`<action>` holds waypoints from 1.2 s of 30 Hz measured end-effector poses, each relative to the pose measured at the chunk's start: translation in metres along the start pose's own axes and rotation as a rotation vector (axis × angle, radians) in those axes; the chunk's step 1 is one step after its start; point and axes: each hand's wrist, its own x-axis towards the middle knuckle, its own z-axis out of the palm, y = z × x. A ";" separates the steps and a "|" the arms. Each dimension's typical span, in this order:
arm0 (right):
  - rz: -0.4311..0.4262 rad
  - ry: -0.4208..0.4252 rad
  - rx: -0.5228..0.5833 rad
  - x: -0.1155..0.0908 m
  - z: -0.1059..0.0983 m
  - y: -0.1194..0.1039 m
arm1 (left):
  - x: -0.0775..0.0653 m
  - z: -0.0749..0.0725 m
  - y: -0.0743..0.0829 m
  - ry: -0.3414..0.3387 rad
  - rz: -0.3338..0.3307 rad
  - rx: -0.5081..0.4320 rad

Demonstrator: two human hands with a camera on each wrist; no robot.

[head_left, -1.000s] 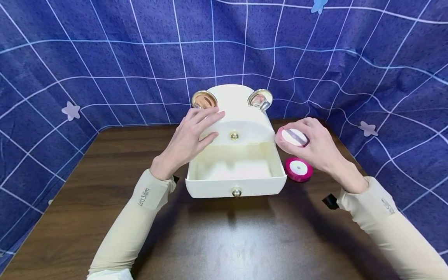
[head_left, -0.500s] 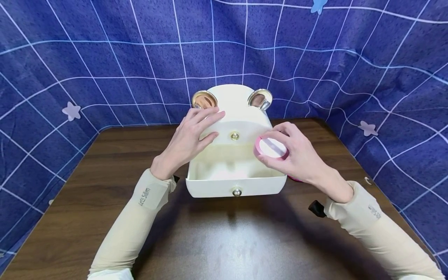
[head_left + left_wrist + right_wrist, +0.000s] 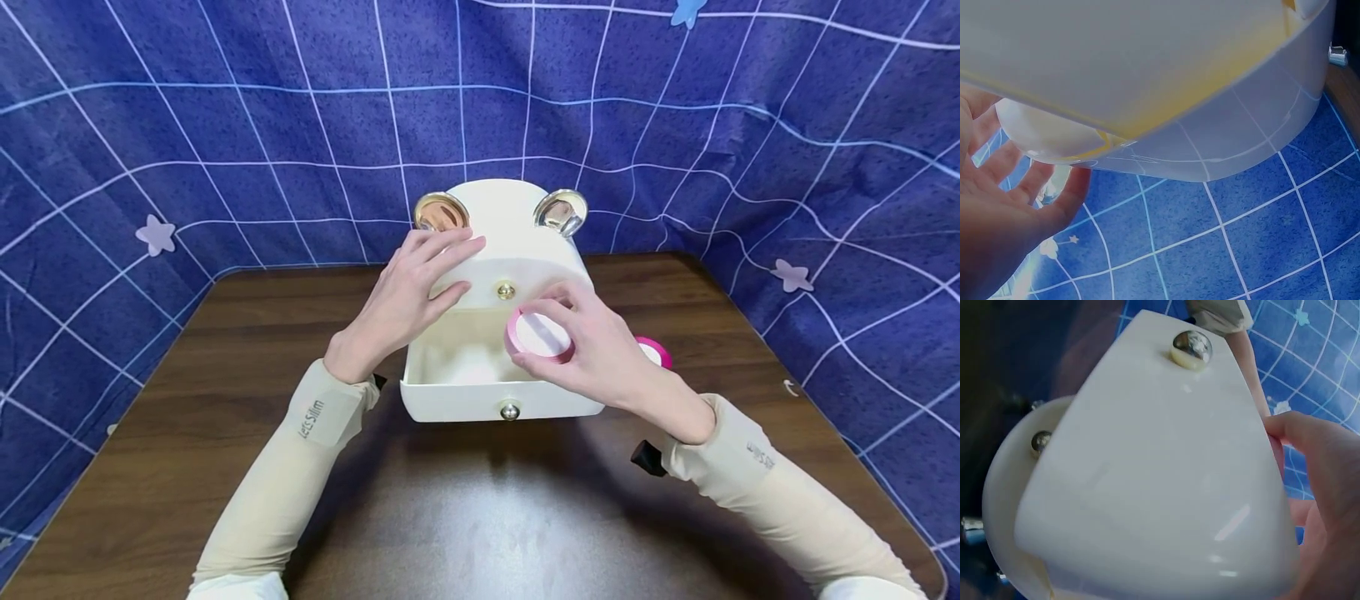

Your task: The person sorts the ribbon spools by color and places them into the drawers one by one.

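Over the pulled-out lower drawer [image 3: 450,403] of a white bear-eared box [image 3: 501,218], my right hand [image 3: 603,354] holds a pale pink ribbon spool [image 3: 542,335] between thumb and fingers. The spool's white face is tilted up. With fingers extended, my left hand [image 3: 408,292] rests at the box's upper left side, just below the gold ear. In the left wrist view its fingers [image 3: 1072,194] touch the white casing. From the right wrist, the drawer's front with its silver knob [image 3: 1191,349] fills the view and hides the spool.
A darker pink ribbon spool [image 3: 651,350] lies on the brown wooden table [image 3: 285,333] right of the drawer, partly behind my right hand. The upper drawer with a gold knob [image 3: 506,291] is closed. A blue gridded cloth [image 3: 315,133] hangs behind the table.
My right hand has moved left with the pale pink ribbon spool, from beside the box to over the open drawer. My left hand has stayed in place.
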 end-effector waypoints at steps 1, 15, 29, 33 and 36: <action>0.010 -0.011 -0.005 0.000 0.002 -0.001 | 0.000 0.000 0.000 -0.001 0.000 0.000; 0.124 -0.099 -0.056 0.005 0.011 -0.012 | 0.000 0.001 -0.001 -0.005 -0.002 -0.002; 0.037 0.033 -0.018 0.004 0.007 -0.014 | 0.000 0.000 -0.001 -0.004 0.000 -0.003; 0.000 0.090 0.165 -0.011 0.002 -0.028 | -0.001 0.000 -0.002 0.002 0.005 -0.008; 0.041 -0.061 0.437 -0.031 0.004 -0.044 | -0.002 0.001 -0.002 0.012 0.010 -0.013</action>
